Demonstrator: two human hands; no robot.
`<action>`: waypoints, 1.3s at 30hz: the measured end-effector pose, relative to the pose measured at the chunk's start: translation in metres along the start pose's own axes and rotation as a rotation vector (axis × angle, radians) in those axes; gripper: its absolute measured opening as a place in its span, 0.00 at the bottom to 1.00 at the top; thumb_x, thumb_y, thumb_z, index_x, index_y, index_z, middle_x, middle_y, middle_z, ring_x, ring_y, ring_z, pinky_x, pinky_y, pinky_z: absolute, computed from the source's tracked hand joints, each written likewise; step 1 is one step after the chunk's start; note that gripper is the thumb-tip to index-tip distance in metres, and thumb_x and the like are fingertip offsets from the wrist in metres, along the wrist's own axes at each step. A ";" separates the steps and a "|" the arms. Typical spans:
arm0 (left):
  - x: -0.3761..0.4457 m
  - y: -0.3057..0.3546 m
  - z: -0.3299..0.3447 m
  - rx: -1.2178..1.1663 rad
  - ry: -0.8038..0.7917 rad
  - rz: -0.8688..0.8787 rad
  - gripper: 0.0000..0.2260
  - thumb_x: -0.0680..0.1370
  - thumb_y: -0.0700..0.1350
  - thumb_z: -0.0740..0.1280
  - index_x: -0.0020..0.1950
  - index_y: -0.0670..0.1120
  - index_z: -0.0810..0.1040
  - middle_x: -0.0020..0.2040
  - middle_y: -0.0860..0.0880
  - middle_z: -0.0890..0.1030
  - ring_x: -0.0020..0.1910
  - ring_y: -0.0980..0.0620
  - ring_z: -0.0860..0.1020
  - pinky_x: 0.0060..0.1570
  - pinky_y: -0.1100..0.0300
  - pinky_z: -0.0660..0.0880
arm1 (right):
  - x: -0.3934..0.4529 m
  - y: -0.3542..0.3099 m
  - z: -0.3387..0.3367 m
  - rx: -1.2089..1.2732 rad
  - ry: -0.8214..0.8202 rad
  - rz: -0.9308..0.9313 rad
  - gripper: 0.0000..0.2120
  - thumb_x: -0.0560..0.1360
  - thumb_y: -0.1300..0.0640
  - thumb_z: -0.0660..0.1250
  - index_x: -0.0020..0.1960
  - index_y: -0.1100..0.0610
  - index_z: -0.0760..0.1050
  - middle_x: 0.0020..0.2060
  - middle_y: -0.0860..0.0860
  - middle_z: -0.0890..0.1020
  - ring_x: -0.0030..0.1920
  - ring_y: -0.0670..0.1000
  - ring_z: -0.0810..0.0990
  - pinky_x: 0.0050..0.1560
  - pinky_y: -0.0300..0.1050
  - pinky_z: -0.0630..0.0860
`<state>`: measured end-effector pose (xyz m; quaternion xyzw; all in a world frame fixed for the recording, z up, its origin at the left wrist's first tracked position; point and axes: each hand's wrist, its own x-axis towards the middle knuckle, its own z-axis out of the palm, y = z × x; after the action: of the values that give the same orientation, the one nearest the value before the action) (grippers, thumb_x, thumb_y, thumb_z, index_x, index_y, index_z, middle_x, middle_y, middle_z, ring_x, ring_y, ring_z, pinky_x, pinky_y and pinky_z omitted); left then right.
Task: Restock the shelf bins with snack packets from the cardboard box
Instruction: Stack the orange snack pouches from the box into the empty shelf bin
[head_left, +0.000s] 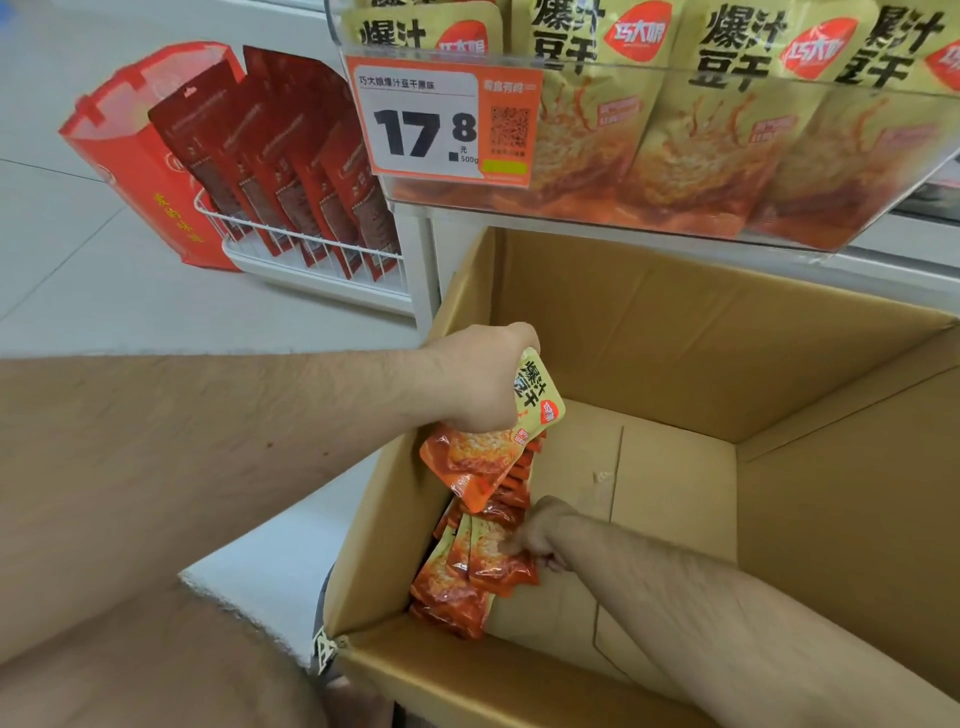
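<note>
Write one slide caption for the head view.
Left hand lifts snack packets; right hand grips more inside cardboard box.

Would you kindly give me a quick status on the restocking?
Left hand gripping a bunch of packets. Right hand grabbing more in the box. Bin unobstructed.

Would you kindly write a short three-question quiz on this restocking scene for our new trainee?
1. True or false: the left hand grips a bunch of snack packets above the cardboard box.
2. Where do the packets left in the box lie? A) along its left wall B) spread over the whole floor C) along its right wall
3. Fill in: the price tag on the clear shelf bin reads ____.

Key: 1 true; 2 A; 3 17.8. The right hand reaches down and grips the packets low in the box.
</note>
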<state>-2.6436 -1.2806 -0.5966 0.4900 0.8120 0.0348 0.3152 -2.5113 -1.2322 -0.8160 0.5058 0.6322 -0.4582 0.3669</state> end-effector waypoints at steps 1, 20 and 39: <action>0.000 0.000 0.000 0.000 0.001 0.000 0.29 0.76 0.41 0.72 0.72 0.51 0.63 0.65 0.47 0.75 0.59 0.47 0.77 0.46 0.58 0.78 | 0.003 0.001 0.000 -0.029 0.000 0.011 0.13 0.72 0.53 0.76 0.43 0.57 0.73 0.33 0.52 0.76 0.28 0.47 0.70 0.25 0.38 0.65; -0.020 0.014 -0.019 -0.728 -0.041 -0.051 0.14 0.73 0.30 0.68 0.54 0.45 0.74 0.54 0.41 0.82 0.52 0.44 0.80 0.46 0.52 0.75 | -0.205 0.022 -0.125 0.605 0.007 -0.638 0.06 0.80 0.60 0.65 0.55 0.57 0.79 0.41 0.51 0.83 0.26 0.43 0.67 0.27 0.35 0.60; -0.060 0.039 -0.071 -1.032 0.077 0.197 0.20 0.75 0.29 0.69 0.62 0.48 0.74 0.54 0.46 0.85 0.57 0.45 0.81 0.60 0.41 0.77 | -0.296 -0.027 -0.140 0.504 0.398 -0.770 0.15 0.71 0.65 0.75 0.56 0.56 0.79 0.44 0.49 0.87 0.45 0.47 0.86 0.44 0.40 0.80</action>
<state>-2.6328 -1.2912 -0.4973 0.3433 0.6503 0.4777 0.4807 -2.4730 -1.1904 -0.4924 0.3861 0.7003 -0.5936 -0.0903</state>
